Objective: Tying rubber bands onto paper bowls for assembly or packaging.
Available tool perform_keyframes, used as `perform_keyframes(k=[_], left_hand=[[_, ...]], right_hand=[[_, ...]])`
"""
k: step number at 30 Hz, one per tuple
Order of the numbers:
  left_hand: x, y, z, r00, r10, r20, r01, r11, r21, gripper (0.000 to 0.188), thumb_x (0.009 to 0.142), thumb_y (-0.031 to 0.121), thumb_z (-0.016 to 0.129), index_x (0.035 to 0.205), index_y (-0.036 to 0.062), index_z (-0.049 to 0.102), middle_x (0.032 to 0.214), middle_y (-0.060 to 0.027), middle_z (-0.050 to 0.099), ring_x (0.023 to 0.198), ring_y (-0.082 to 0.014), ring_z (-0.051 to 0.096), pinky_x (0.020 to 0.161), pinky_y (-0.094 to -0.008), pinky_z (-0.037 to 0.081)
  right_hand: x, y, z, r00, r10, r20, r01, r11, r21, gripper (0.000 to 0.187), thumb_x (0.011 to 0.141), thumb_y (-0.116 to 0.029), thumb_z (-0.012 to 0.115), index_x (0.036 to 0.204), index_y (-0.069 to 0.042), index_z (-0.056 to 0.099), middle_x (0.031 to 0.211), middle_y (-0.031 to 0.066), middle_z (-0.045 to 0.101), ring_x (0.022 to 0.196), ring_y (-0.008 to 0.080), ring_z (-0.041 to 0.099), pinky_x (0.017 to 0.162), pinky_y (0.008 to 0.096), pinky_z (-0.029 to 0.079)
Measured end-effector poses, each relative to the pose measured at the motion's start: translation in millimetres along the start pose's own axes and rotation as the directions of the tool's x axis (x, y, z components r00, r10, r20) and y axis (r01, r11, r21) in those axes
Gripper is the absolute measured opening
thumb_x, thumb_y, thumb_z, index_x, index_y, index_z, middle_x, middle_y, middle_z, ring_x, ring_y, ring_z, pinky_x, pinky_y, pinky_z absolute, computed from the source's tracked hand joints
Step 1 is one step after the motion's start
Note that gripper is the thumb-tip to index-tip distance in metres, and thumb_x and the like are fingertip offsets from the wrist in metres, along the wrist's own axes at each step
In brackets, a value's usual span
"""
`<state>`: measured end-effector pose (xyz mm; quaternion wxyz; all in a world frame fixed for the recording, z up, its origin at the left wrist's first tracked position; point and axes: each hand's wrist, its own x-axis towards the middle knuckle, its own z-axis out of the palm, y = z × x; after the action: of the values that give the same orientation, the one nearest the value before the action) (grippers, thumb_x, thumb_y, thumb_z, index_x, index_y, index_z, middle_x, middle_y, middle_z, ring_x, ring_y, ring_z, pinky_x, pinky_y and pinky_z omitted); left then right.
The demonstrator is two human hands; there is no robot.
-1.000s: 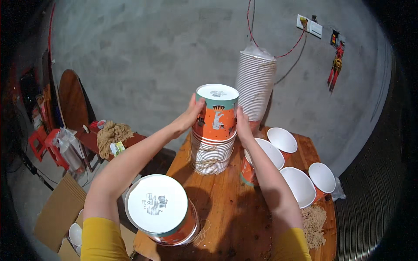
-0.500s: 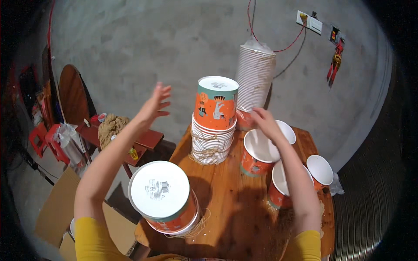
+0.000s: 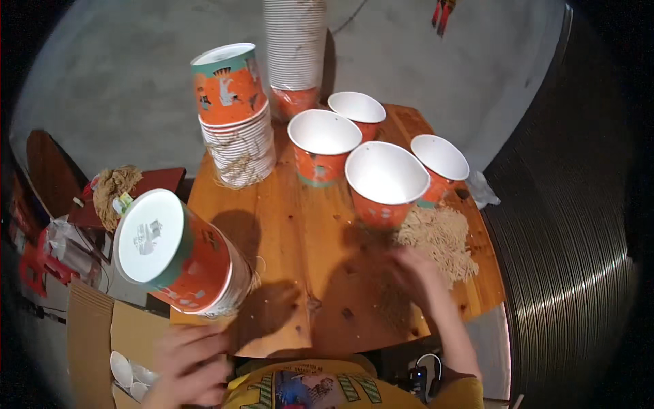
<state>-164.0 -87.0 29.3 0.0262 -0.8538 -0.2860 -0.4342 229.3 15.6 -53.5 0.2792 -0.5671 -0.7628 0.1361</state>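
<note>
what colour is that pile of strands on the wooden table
The pile of strands is pale tan, shown best in the head view.

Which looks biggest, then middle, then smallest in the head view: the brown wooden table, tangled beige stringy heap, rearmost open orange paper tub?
1. Brown wooden table
2. Tangled beige stringy heap
3. Rearmost open orange paper tub, which is farther away

The left hand point(image 3: 193, 366) blurs at lower left, the right hand point(image 3: 419, 274) right of centre; the top edge crops the tall cup stack point(image 3: 296, 44).
</note>
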Motion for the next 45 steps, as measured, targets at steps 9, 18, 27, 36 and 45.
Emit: perform_keyframes(k=[9,18,27,36,45], left_hand=[[135.6,-52.5,216.6,0.998,-0.057,-0.035,0.056,0.998,-0.017,0.034,0.085,0.014,0.062,0.116,0.0036,0.056,0.111,-0.0150,0.059,0.107,-0.0335,0.054,0.093,-0.0410,0.042],[151.7,-41.2,234.7,0.984,-0.083,0.160,0.075,0.996,0.056,0.016,0.083,0.010,0.060,0.098,0.0033,0.059,0.087,-0.0130,0.058,0.085,-0.0316,0.055,0.077,-0.0408,0.042],[91.3,-6.5,167.0,0.940,-0.220,0.263,0.144,0.949,0.279,0.032,0.069,0.000,0.059,0.101,0.0009,0.057,0.083,-0.0104,0.053,0.080,-0.0280,0.052,0.072,-0.0382,0.040],[67.0,-9.6,162.2,0.892,-0.327,0.314,0.235,0.926,0.295,0.046,0.064,0.001,0.063,0.110,0.0005,0.056,0.086,-0.0131,0.057,0.083,-0.0323,0.053,0.074,-0.0417,0.041],[69.2,33.9,187.3,0.907,-0.325,0.267,0.420,0.671,-0.612,0.044,0.093,0.009,0.050,0.135,0.0045,0.039,0.111,-0.0188,0.056,0.099,-0.0343,0.058,0.082,-0.0383,0.047]], right_hand=[[-41.9,58.6,28.5,0.992,-0.118,-0.051,0.126,0.974,0.187,0.020,0.079,0.003,0.063,0.099,-0.002,0.062,0.095,0.0147,0.064,0.092,0.0286,0.061,0.081,0.0329,0.049],[-49.9,63.4,-20.2,0.913,0.132,-0.387,-0.125,0.991,0.042,0.010,0.081,-0.005,0.062,0.090,-0.005,0.063,0.084,0.0124,0.062,0.079,0.0310,0.061,0.070,0.0363,0.049],[-5.0,64.6,-1.5,0.940,-0.101,-0.325,0.040,0.981,-0.189,0.023,0.079,-0.013,0.064,0.101,-0.008,0.061,0.097,0.0127,0.056,0.092,0.0333,0.055,0.077,0.0415,0.047],[6.4,39.3,-0.1,0.978,0.024,-0.206,-0.033,0.999,-0.042,0.016,0.081,-0.015,0.064,0.095,-0.008,0.060,0.102,0.0116,0.057,0.094,0.0319,0.056,0.077,0.0410,0.048],[-21.5,-67.9,-21.5,0.907,-0.348,-0.238,0.382,0.917,0.113,0.014,0.074,-0.002,0.066,0.086,-0.006,0.060,0.081,0.0099,0.057,0.074,0.0268,0.057,0.063,0.0365,0.046]])
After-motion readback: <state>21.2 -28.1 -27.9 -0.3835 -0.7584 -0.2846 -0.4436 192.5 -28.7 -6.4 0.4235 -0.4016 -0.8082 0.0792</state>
